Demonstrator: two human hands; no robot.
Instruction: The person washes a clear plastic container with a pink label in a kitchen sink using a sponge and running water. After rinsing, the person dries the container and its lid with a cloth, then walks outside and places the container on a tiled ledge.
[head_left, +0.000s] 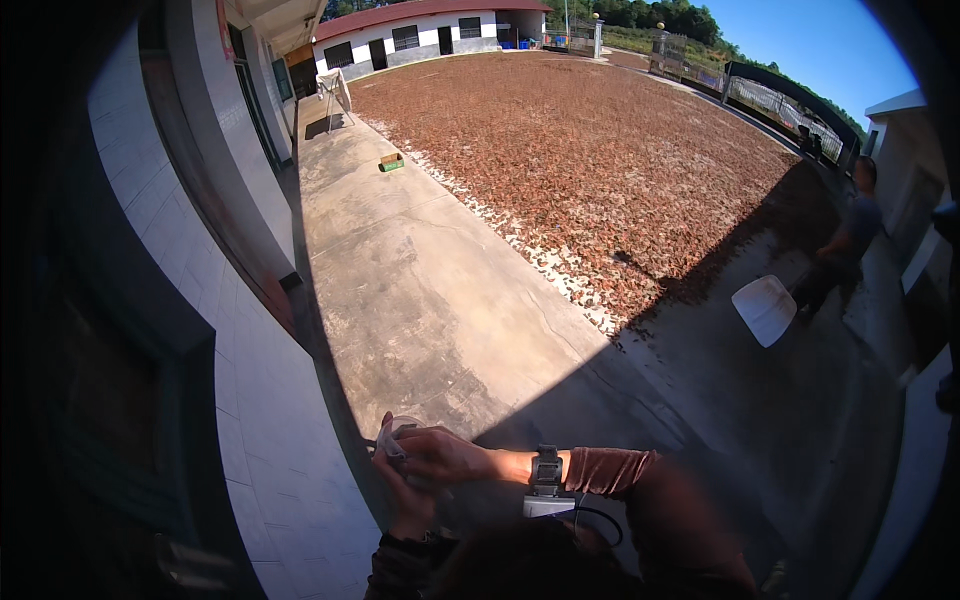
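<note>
A clear plastic item (396, 433), a bag or a cup, is between my two hands at the lower middle of the view. My left hand (405, 491) holds it from below and the left, with fingertips rising along its side. From the right, my right hand (442, 454) reaches across it with bent fingers, which hide much of it. What the plastic contains cannot be made out. A black strap (547, 469) with a pale device (547, 505) and a dark cable sits at my right wrist, below a brown velvety sleeve (607, 471).
A white-tiled wall (247, 420) runs close on my left. Reddish-brown pieces (570, 165) cover the yard beyond the concrete walkway (420, 277). A green box (391, 162) stands on the walkway. At right, a person (851, 232) holds a white shovel (765, 309) in the shade.
</note>
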